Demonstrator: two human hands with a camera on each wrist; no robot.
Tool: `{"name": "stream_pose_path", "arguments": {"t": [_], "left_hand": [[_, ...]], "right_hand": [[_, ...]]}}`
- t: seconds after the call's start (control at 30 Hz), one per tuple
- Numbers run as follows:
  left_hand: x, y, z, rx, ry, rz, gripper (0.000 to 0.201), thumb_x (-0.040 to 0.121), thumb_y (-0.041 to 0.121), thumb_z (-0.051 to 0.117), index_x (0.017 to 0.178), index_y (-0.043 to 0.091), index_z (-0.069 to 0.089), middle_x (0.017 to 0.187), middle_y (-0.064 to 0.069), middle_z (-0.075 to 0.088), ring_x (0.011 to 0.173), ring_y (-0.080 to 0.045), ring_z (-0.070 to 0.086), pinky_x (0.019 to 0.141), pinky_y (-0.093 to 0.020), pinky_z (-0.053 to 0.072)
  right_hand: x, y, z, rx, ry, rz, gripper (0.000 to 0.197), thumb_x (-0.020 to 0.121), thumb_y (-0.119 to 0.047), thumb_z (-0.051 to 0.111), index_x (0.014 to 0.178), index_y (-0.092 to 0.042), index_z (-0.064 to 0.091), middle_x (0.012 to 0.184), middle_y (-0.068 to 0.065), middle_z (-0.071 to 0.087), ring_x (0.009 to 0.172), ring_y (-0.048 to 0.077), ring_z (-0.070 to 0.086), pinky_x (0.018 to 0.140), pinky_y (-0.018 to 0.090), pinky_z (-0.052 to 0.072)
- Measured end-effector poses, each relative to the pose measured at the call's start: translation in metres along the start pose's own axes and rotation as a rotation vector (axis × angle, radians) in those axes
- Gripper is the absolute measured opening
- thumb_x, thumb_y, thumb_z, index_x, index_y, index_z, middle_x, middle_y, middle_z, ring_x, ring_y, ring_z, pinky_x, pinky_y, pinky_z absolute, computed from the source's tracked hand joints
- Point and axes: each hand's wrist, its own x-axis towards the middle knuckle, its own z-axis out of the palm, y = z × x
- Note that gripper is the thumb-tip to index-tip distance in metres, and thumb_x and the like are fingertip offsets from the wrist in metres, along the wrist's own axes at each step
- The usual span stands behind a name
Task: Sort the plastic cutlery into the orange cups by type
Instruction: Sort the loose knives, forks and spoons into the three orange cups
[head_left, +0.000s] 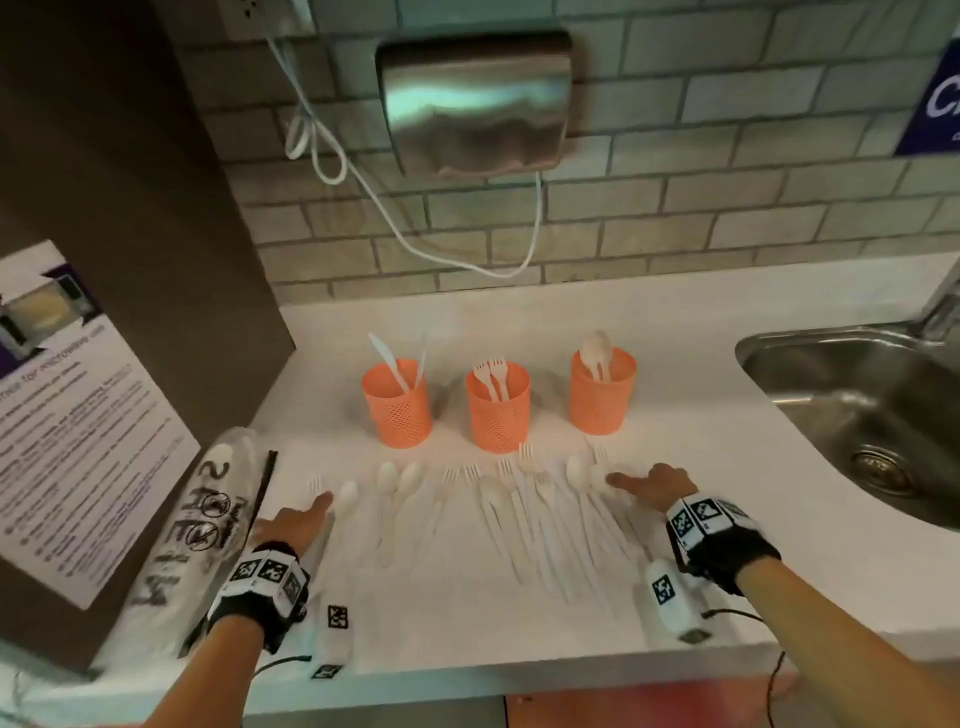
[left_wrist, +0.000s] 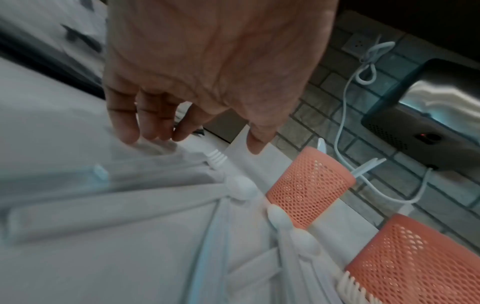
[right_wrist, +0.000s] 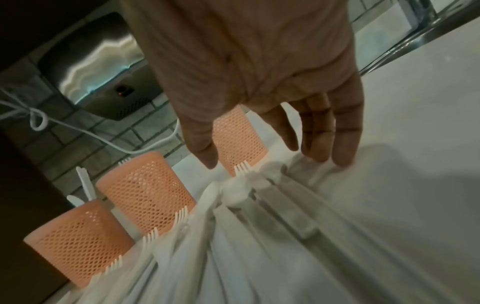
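- here, left hand flat over the white counter, fingers straight and slightly apart, holding nothing; fingertips down at the left end of the loose cutlery row, just beside a fork and a spoon.
- right hand likewise spread over the right end of the row, fingers straight and close together, thumb held apart; fingertips on or just above the white handles, contact not clear through the blur.
- beyond both sets of fingertips, three orange mesh cups standing upright in a line: left cup with knives, middle cup with forks, right cup with spoons.
- between the two hands, forks and spoons lying fanned on the counter, heads toward the cups, several overlapping.
- to the right of the right hand, a steel sink; above the cups on the tiled wall, a metal hand dryer with a white cord.
- left of the left hand, a clear plastic bag with black markings.
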Motion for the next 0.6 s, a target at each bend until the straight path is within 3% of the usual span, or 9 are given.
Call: {"name": "stream_pose_path", "arguments": {"t": [0.17, 0.3, 0.43, 0.6], "left_hand": [[-0.015, 0.024, 0.015, 0.059, -0.016, 0.035, 0.087, 0.086, 0.067, 0.036, 0.142, 0.001, 0.029, 0.150, -0.024, 0.023, 0.139, -0.034, 0.021, 0.114, -0.038, 0.016], [-0.024, 0.039, 0.033, 0.122, -0.030, 0.089, 0.098, 0.074, 0.075, 0.047, 0.139, 0.003, 0.032, 0.146, -0.020, 0.026, 0.135, -0.034, 0.025, 0.112, -0.041, 0.021], [-0.033, 0.050, 0.052, 0.212, -0.028, 0.130, 0.109, 0.064, 0.077, 0.058, 0.137, 0.001, 0.030, 0.140, -0.016, 0.030, 0.133, -0.033, 0.027, 0.110, -0.044, 0.026], [-0.038, 0.059, 0.058, 0.241, -0.022, 0.184, 0.090, 0.075, 0.062, 0.061, 0.135, 0.002, 0.031, 0.139, -0.015, 0.031, 0.130, -0.031, 0.032, 0.106, -0.040, 0.032]], "right_hand": [[-0.010, -0.016, 0.009, -0.108, -0.046, -0.011, 0.085, 0.078, -0.066, 0.051, 0.138, -0.007, 0.035, 0.141, 0.021, 0.036, 0.133, 0.034, 0.032, 0.112, 0.039, 0.027], [-0.010, -0.024, 0.025, -0.197, 0.016, -0.011, 0.099, 0.064, -0.076, 0.057, 0.135, -0.011, 0.037, 0.136, 0.018, 0.038, 0.127, 0.031, 0.037, 0.105, 0.036, 0.032], [-0.013, -0.030, 0.035, -0.191, 0.069, 0.022, 0.098, 0.061, -0.068, 0.068, 0.131, -0.006, 0.037, 0.134, 0.015, 0.034, 0.126, 0.028, 0.036, 0.101, 0.037, 0.038], [-0.008, -0.030, 0.033, -0.182, 0.081, 0.005, 0.078, 0.071, -0.055, 0.069, 0.125, -0.004, 0.044, 0.130, 0.014, 0.046, 0.122, 0.027, 0.043, 0.099, 0.034, 0.039]]}}
